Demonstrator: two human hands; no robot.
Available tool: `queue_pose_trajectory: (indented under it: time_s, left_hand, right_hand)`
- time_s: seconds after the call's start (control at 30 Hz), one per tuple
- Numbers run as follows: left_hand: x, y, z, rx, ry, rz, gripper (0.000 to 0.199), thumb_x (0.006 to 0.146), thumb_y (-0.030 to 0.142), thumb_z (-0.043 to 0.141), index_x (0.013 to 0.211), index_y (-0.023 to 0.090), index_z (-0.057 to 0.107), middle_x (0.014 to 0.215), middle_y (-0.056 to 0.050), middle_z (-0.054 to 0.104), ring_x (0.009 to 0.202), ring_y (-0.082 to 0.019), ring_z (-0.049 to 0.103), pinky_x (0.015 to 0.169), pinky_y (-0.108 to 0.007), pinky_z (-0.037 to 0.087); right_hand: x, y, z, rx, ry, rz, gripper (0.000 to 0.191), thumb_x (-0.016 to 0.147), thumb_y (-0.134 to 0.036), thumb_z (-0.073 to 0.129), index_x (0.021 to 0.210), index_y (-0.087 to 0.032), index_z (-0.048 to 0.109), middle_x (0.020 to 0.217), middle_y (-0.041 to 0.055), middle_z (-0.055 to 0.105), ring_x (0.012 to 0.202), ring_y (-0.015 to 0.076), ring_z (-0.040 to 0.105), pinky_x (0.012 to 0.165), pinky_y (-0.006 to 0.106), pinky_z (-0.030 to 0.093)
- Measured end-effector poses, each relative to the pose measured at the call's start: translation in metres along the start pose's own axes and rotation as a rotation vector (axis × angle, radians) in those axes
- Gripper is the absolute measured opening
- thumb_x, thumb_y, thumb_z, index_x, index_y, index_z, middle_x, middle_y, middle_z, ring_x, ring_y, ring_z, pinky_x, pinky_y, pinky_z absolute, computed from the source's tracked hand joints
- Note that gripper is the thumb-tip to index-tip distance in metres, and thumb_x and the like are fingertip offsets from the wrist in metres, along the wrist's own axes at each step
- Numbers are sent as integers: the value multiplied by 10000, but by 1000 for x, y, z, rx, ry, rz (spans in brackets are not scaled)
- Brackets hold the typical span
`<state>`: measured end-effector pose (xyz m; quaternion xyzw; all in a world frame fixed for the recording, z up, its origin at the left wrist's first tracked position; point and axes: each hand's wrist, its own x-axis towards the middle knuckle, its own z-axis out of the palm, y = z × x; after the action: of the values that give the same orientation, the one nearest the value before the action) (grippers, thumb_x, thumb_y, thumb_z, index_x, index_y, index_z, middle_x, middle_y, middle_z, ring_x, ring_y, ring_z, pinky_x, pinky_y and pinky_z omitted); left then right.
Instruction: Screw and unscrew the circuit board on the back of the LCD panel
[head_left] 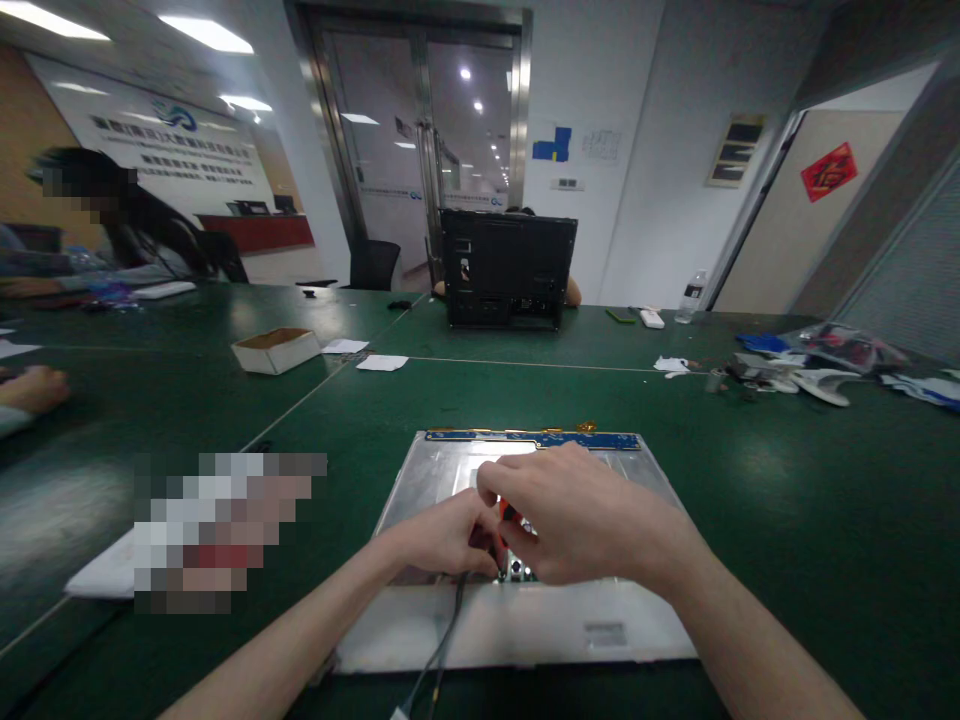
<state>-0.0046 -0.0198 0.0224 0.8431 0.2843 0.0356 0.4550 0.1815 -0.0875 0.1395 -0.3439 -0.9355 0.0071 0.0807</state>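
A flat metal-backed display panel (480, 625) lies in front of me, with a blue circuit strip (607, 441) along its far edge. My right hand (577, 510) curls over the panel's middle, closed around a red-and-black tool handle (508, 510) that is mostly hidden by the fingers. Close beside it, my left hand (450, 535) is closed, fingertips pinched down at a small green circuit board (517, 570). What those fingertips hold is hidden. Dark cables (450, 625) run from under my left hand toward the near edge.
A black monitor (510, 270) stands across the green table (787, 500). An open white box (276, 350) and paper slips (382, 363) lie left of centre. Plastic bags and scraps (817, 360) are at right, near a bottle (690, 297). Another person's hand (34, 390) rests at left.
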Motion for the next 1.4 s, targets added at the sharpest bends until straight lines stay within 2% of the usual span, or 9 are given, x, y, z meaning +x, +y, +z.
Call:
queue_pose_trajectory:
  time_s: [0.2, 0.33, 0.43, 0.57, 0.7, 0.87, 1.0, 1.23, 1.4]
  left_hand:
    - [1, 7, 0, -56, 7, -34, 145, 629, 155, 686, 774, 148, 685, 732, -1, 653, 648, -152, 577, 592, -229, 447]
    - [1, 5, 1, -47, -2, -11, 136, 636, 136, 670, 770, 140, 692, 719, -10, 651, 671, -167, 586, 617, -242, 455]
    - [0, 2, 1, -19, -1, -28, 134, 657, 167, 678, 785, 135, 701, 688, -13, 639, 650, -166, 579, 601, -239, 448]
    - [0, 4, 1, -32, -9, -46, 138, 657, 183, 674, 784, 135, 697, 695, -11, 645, 625, -149, 567, 574, -223, 437]
    - [0, 7, 1, -65, 7, -57, 133, 631, 139, 665, 763, 146, 682, 739, -1, 668, 667, -151, 584, 607, -227, 451]
    - [0, 2, 1, -44, -9, -12, 124, 657, 149, 671, 779, 142, 693, 731, -13, 666, 683, -168, 595, 614, -237, 456]
    - [0, 0, 1, -34, -17, -43, 128, 667, 164, 673, 791, 146, 701, 692, -6, 654, 647, -158, 587, 598, -228, 449]
    - [1, 6, 3, -97, -1, -26, 96, 640, 108, 632, 712, 151, 679, 677, 3, 651, 628, -148, 585, 581, -219, 439]
    - [2, 3, 2, -88, -4, 24, 73, 637, 121, 659, 704, 144, 677, 661, 8, 634, 624, -143, 571, 571, -214, 433]
  right_hand:
    - [5, -1, 2, -42, -7, 91, 107, 875, -276, 518, 841, -189, 570, 748, 15, 658, 626, 137, 544, 496, 283, 198]
    - [3, -1, 2, 5, 15, 34, 84, 820, -251, 548, 858, -177, 553, 825, 29, 653, 637, 132, 515, 488, 275, 210]
    - [0, -1, 1, 42, 7, -9, 95, 788, -226, 554, 862, -173, 529, 810, 23, 632, 614, 124, 479, 478, 264, 221]
    - [3, 0, 2, -1, 24, 26, 70, 841, -234, 511, 859, -171, 535, 782, 25, 641, 588, 121, 474, 478, 269, 213]
    - [6, 1, 4, -65, 37, 85, 130, 867, -299, 531, 809, -188, 564, 709, 13, 647, 574, 124, 497, 484, 284, 178]
    - [2, 0, 0, -2, 12, 21, 86, 835, -268, 533, 822, -186, 555, 771, 13, 647, 616, 122, 504, 494, 272, 215]
    - [-1, 1, -3, 24, -32, 1, 101, 770, -232, 570, 851, -185, 533, 806, 13, 637, 631, 127, 508, 487, 259, 241]
    - [5, 2, 1, -24, 15, 57, 114, 875, -276, 501, 835, -196, 573, 728, 7, 652, 605, 124, 519, 494, 282, 198]
    - [0, 3, -1, 4, -9, 35, 102, 829, -296, 547, 832, -195, 562, 751, 7, 649, 614, 128, 520, 489, 275, 213]
